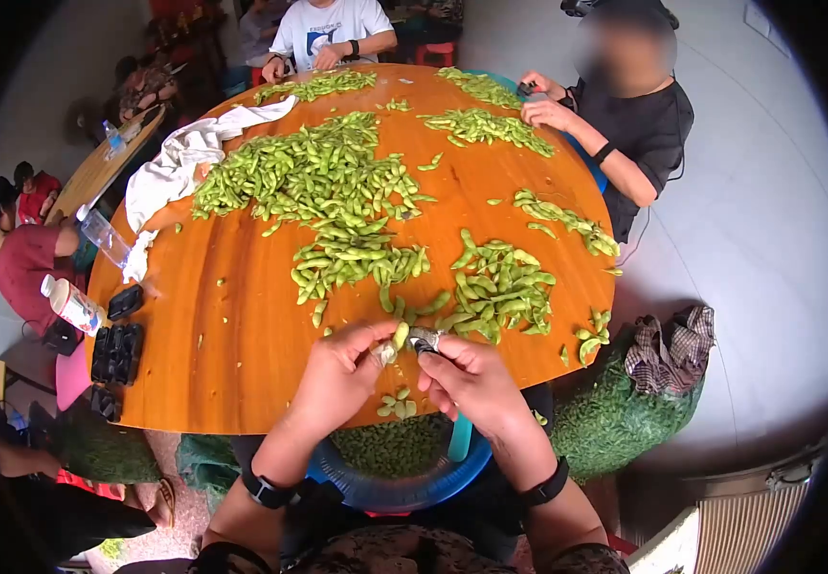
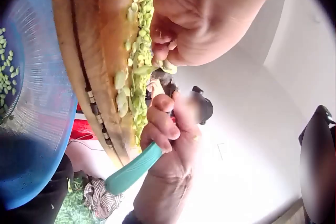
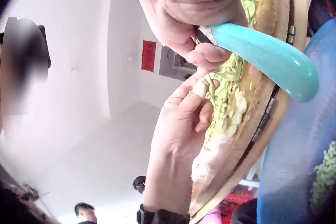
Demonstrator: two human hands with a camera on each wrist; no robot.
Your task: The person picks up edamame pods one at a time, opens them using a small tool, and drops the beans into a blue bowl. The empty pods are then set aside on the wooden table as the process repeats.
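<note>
Over the near table edge, my left hand [image 1: 345, 371] pinches a green bean pod [image 1: 401, 335] between thumb and fingers. Something white wraps its thumb. My right hand [image 1: 476, 381] grips a tool by its turquoise handle [image 3: 262, 56], whose rounded end sticks out below the palm. Its metal part [image 1: 424, 341] meets the pod side, mostly hidden by fingers, so I cannot tell its kind. A few opened pods [image 1: 397, 405] lie at the table edge under my hands. Below is a blue basin [image 1: 385, 494] holding shelled green beans [image 1: 390, 448].
A large pod heap [image 1: 309, 172] covers mid-table, with a smaller pile [image 1: 500, 292] right of my hands. Black cases [image 1: 117, 354], a white bottle [image 1: 74, 304] and a cloth [image 1: 179, 163] line the left side. Two people work across the table. A full green sack [image 1: 625, 421] stands right.
</note>
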